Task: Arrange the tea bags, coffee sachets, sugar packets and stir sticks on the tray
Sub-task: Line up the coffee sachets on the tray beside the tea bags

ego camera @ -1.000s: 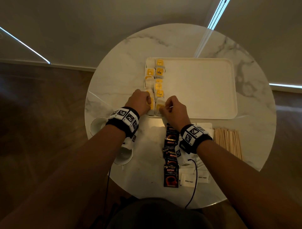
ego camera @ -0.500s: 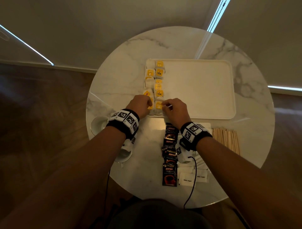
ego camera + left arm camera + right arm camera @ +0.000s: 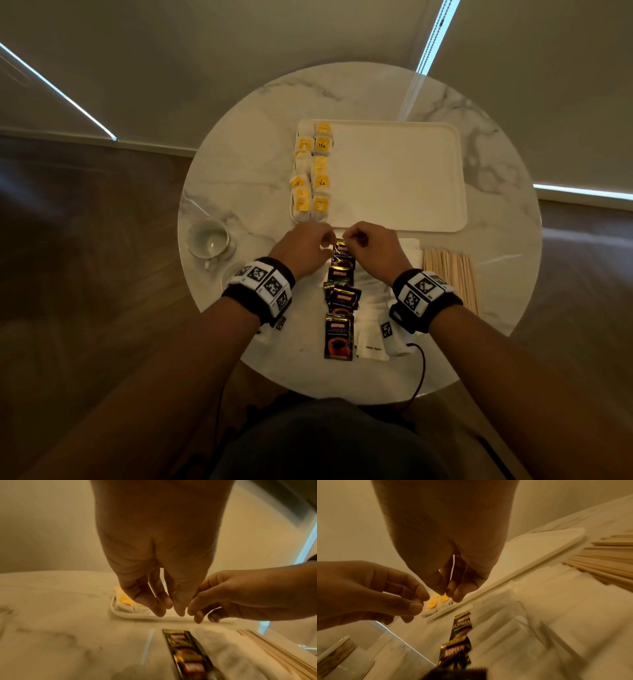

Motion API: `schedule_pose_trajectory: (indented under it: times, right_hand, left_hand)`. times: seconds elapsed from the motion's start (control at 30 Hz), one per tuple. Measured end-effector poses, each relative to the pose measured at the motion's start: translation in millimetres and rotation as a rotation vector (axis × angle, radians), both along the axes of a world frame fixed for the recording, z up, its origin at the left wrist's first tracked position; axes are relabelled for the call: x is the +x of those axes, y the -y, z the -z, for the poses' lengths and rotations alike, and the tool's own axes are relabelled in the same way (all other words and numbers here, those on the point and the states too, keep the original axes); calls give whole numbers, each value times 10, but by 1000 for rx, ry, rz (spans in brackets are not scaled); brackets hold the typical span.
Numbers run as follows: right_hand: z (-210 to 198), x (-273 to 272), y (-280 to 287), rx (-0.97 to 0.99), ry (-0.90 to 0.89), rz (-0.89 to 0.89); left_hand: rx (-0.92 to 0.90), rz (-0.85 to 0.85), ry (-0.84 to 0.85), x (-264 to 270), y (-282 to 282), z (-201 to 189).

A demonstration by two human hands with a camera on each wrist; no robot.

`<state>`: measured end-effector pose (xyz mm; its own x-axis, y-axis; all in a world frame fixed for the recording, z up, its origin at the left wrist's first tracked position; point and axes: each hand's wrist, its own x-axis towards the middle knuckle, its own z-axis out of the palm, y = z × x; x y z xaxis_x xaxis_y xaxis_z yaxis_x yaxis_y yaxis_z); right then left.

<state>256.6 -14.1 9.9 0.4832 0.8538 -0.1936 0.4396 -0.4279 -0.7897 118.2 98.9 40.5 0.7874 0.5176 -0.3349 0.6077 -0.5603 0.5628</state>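
Yellow-tagged tea bags (image 3: 311, 174) lie in two columns along the left side of the cream tray (image 3: 394, 178). Black coffee sachets (image 3: 340, 298) form a line on the table in front of the tray, with white sugar packets (image 3: 371, 329) to their right and wooden stir sticks (image 3: 448, 277) further right. My left hand (image 3: 329, 238) and right hand (image 3: 347, 238) hover side by side over the far end of the sachet line (image 3: 181, 646). Both hands have loosely curled fingers pointing down, and I see nothing held in either. The right fingertips (image 3: 443, 592) nearly touch.
A white cup (image 3: 210, 240) stands at the left of the round marble table (image 3: 239, 164), and my left wrist covers part of a saucer (image 3: 231, 274). The tray's middle and right are bare. A cable hangs off the table's near edge.
Both hands have drawn back from the nearest tea bags on the tray to above the far end of the coffee sachet line. The tea bags now lie uncovered.
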Motion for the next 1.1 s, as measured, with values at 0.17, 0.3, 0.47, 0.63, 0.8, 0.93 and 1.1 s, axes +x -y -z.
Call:
schedule_pose_trajectory:
  times: [0.17, 0.3, 0.47, 0.63, 0.8, 0.93, 1.1]
  right_hand:
    - [39, -153, 437, -9, -33, 10]
    - [90, -290, 736, -13, -62, -20]
    - [120, -413, 974, -32, -68, -34]
    - [116, -445, 1087, -66, -63, -34]
    - [121, -449, 1103, -97, -74, -69]
    - [107, -472, 1072, -151, -100, -157]
    - [70, -466, 1011, -186, -44, -199]
  left_hand:
    - [-72, 88, -121, -327, 554, 154]
    - [-78, 39, -205, -590, 853, 400]
    - [-33, -59, -232, -670, 1022, 523]
    - [-93, -90, -219, -684, 1017, 481]
    - [-133, -59, -137, -735, 928, 321]
    - [-94, -29, -41, -664, 841, 186]
    - [-57, -73, 44, -534, 762, 132]
